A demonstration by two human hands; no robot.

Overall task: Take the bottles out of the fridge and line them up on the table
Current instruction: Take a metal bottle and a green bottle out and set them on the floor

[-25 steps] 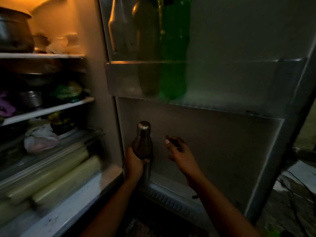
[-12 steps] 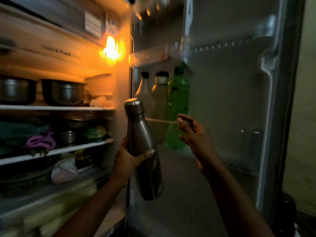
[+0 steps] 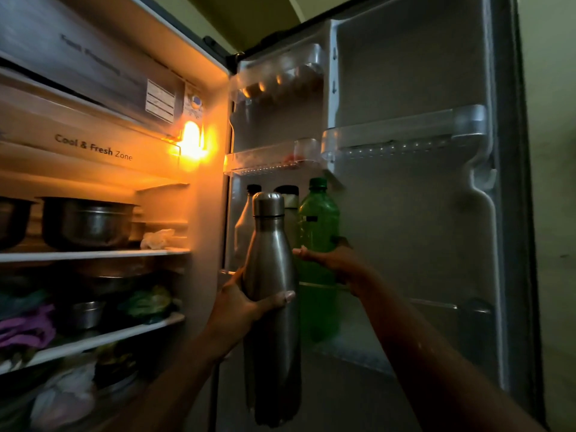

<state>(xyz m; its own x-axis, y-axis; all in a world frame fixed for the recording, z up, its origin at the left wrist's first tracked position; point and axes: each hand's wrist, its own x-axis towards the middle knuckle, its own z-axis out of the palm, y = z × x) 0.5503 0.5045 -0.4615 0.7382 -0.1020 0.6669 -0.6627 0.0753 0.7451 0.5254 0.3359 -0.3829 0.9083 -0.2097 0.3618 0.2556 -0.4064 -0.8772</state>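
Observation:
My left hand (image 3: 240, 310) grips a tall steel bottle (image 3: 272, 307) upright in front of the open fridge door. Behind it, in the door's lower rack (image 3: 436, 305), stand three bottles: a pale one with a dark cap (image 3: 244, 226), a dark-capped one (image 3: 290, 198) mostly hidden by the steel bottle, and a green plastic bottle (image 3: 319, 222). My right hand (image 3: 335, 260) wraps around the green bottle's middle, which still stands in the rack.
The fridge interior at left holds steel pots (image 3: 85, 221) on the top shelf (image 3: 93, 254), bowls and bags on lower shelves. The lamp (image 3: 191, 140) glows orange. Upper door racks (image 3: 402, 132) jut out above the bottles. The room is dark.
My left hand has lifted the steel bottle from low by the door's foot to chest height. My right hand has reached forward and closed around the green bottle. My view has tilted upward.

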